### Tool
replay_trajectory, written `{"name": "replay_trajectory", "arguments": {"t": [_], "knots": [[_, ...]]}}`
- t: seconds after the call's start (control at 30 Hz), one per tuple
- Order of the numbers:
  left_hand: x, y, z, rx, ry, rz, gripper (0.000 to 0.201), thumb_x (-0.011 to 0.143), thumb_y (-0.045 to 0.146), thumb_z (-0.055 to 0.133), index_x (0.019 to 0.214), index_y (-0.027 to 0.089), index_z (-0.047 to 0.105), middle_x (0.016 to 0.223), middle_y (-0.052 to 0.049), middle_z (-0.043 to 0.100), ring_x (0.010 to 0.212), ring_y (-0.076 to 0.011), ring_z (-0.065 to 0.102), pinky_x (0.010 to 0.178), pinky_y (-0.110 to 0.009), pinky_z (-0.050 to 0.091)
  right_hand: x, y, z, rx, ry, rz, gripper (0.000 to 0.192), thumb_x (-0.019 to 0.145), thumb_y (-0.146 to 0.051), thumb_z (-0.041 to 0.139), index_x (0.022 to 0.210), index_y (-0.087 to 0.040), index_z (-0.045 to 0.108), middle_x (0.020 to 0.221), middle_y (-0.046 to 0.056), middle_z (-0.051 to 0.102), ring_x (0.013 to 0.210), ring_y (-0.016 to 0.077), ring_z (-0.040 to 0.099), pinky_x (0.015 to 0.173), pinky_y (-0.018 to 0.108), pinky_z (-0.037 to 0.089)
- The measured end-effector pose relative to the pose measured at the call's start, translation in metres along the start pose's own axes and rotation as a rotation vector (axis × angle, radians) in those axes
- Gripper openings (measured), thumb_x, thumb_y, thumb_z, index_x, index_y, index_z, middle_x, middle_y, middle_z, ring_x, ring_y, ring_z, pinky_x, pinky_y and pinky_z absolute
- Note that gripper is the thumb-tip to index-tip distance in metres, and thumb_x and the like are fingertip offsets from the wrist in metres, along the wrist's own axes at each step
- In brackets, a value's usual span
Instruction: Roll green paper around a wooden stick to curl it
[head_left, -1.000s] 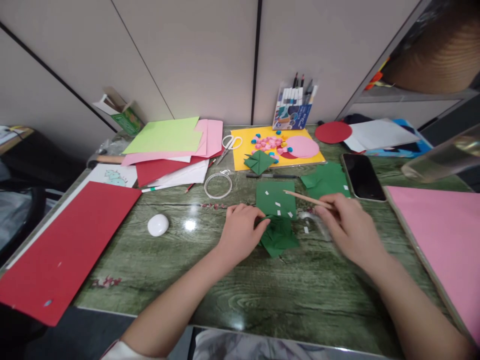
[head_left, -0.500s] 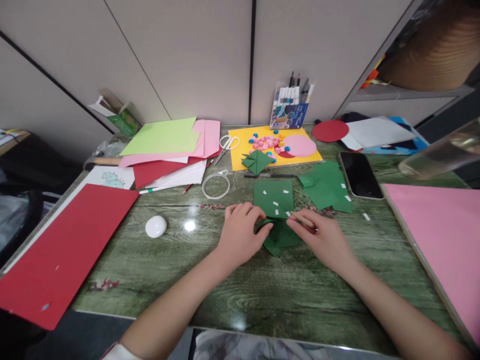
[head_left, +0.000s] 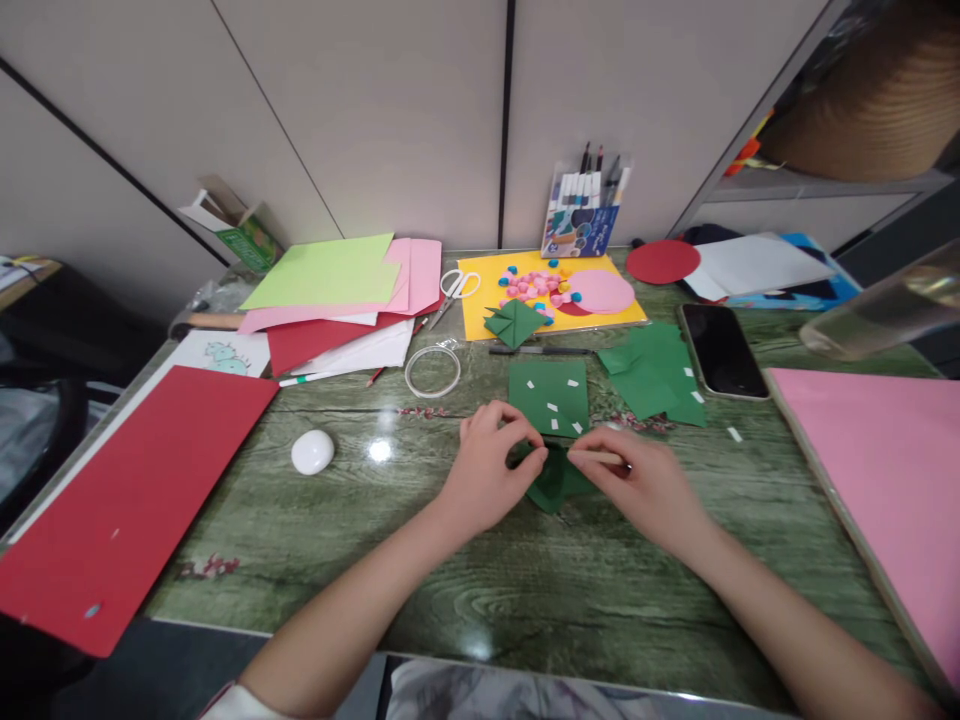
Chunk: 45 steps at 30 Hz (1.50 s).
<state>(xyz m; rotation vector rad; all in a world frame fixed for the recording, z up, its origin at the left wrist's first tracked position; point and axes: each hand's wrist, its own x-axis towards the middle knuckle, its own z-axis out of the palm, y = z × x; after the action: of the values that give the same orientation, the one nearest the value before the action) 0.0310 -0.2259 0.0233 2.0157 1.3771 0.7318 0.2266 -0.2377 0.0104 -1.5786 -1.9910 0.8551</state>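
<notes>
My left hand point(head_left: 495, 460) pinches the top edge of a folded green paper piece point(head_left: 553, 485) between thumb and fingers. My right hand point(head_left: 649, 480) is closed round a thin pale stick point(head_left: 604, 458), its fingertips close to the right side of that folded piece. Just beyond both hands lies a green paper square point(head_left: 549, 390) with several small white strips on it. Farther right are more green paper sheets point(head_left: 656, 375), also carrying white strips. A finished-looking folded green shape point(head_left: 514, 322) rests at the front edge of the yellow sheet. My fingers partly hide the folded piece.
A yellow sheet point(head_left: 476, 290) bears pink and blue bits. Scissors point(head_left: 454, 292), a clear ring of tape point(head_left: 433, 373), a black pen point(head_left: 540, 351) and a phone point(head_left: 724, 350) lie around. A white egg-shaped object point(head_left: 313, 453) is left; red card point(head_left: 142, 480) and pink sheets point(head_left: 885, 480) flank the table.
My right hand has drawn back slightly toward me, from the near edge of the green square to the folded piece. My left hand keeps its pinch, shifted slightly right.
</notes>
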Motion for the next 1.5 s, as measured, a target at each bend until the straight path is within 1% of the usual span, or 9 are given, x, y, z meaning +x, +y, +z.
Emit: {"name": "replay_trajectory", "arguments": {"t": [0.27,0.37,0.47,0.6,0.7,0.8,1.0,1.17,1.5], "knots": [[0.002,0.002,0.0,-0.158,-0.017,-0.03,0.008,0.074,0.014,0.055,0.069,0.02,0.058,0.095,-0.004,0.057,0.099,-0.0195,0.053,0.09,-0.037,0.039,-0.003,-0.008,-0.004,0.03,-0.023,0.017,0.017,0.082,-0.037,0.052,0.079,-0.022,0.061,0.059,-0.003,0.055,0.054,0.0118,0.048,0.051,0.023,0.035],[0.003,0.001,-0.001,-0.289,-0.026,-0.028,0.006,0.078,0.018,0.054,0.08,0.02,0.059,0.094,-0.004,0.06,0.096,-0.018,0.055,0.087,-0.033,0.043,-0.002,-0.008,-0.004,0.055,-0.057,0.02,0.017,0.082,-0.036,0.051,0.076,-0.022,0.059,0.056,-0.004,0.051,0.053,0.0115,0.046,0.05,0.023,0.033],[0.001,0.003,-0.001,-0.305,-0.075,-0.017,0.019,0.075,0.022,0.06,0.094,0.021,0.06,0.095,-0.003,0.063,0.093,-0.018,0.057,0.084,-0.032,0.044,-0.003,-0.009,-0.004,0.078,-0.086,0.014,0.016,0.083,-0.035,0.051,0.076,-0.022,0.058,0.056,-0.005,0.05,0.054,0.0114,0.045,0.051,0.022,0.033],[-0.002,0.006,0.002,-0.307,-0.131,0.007,0.01,0.074,0.022,0.061,0.083,0.021,0.065,0.085,-0.002,0.067,0.084,-0.0171,0.059,0.08,-0.03,0.044,-0.004,-0.012,-0.004,0.114,-0.113,0.017,0.021,0.084,-0.039,0.049,0.077,-0.022,0.057,0.06,-0.004,0.052,0.055,0.0112,0.046,0.051,0.023,0.033],[-0.001,0.004,0.003,-0.375,-0.113,-0.077,0.008,0.077,0.022,0.058,0.077,0.02,0.065,0.08,-0.001,0.068,0.078,-0.0151,0.06,0.075,-0.028,0.045,-0.005,-0.012,-0.008,0.114,-0.085,0.01,0.025,0.087,-0.044,0.043,0.092,-0.023,0.055,0.063,-0.004,0.053,0.055,0.0122,0.047,0.051,0.023,0.034],[0.003,0.0,0.002,-0.465,-0.075,-0.172,0.009,0.077,0.025,0.059,0.075,0.019,0.063,0.077,-0.001,0.067,0.075,-0.0145,0.061,0.072,-0.026,0.047,-0.003,-0.008,-0.015,-0.028,0.004,-0.057,0.029,0.093,-0.039,0.032,0.106,-0.023,0.052,0.075,0.0,0.06,0.064,0.0147,0.054,0.059,0.026,0.038],[0.007,-0.004,-0.001,-0.501,0.055,-0.233,0.01,0.076,0.027,0.06,0.072,0.018,0.06,0.074,0.001,0.064,0.072,-0.0135,0.06,0.07,-0.026,0.047,0.002,0.003,-0.014,-0.477,0.028,-0.231,0.028,0.093,-0.035,0.033,0.097,-0.021,0.057,0.085,0.005,0.066,0.075,0.0195,0.058,0.071,0.032,0.038],[0.007,-0.009,0.003,-0.469,0.12,-0.228,0.013,0.077,0.03,0.06,0.072,0.018,0.06,0.075,0.001,0.064,0.072,-0.0137,0.059,0.071,-0.026,0.047,0.0,0.001,-0.008,-0.525,0.033,-0.306,0.025,0.094,-0.031,0.034,0.098,-0.021,0.056,0.085,0.004,0.068,0.068,0.0177,0.057,0.068,0.031,0.038],[0.011,-0.015,0.004,-0.482,0.054,-0.256,0.018,0.076,0.035,0.061,0.072,0.017,0.059,0.069,0.001,0.061,0.068,-0.013,0.057,0.066,-0.025,0.046,0.001,0.0,-0.012,-0.539,0.015,-0.348,0.025,0.094,-0.03,0.034,0.097,-0.02,0.057,0.081,0.004,0.068,0.069,0.018,0.059,0.068,0.031,0.037]]}}
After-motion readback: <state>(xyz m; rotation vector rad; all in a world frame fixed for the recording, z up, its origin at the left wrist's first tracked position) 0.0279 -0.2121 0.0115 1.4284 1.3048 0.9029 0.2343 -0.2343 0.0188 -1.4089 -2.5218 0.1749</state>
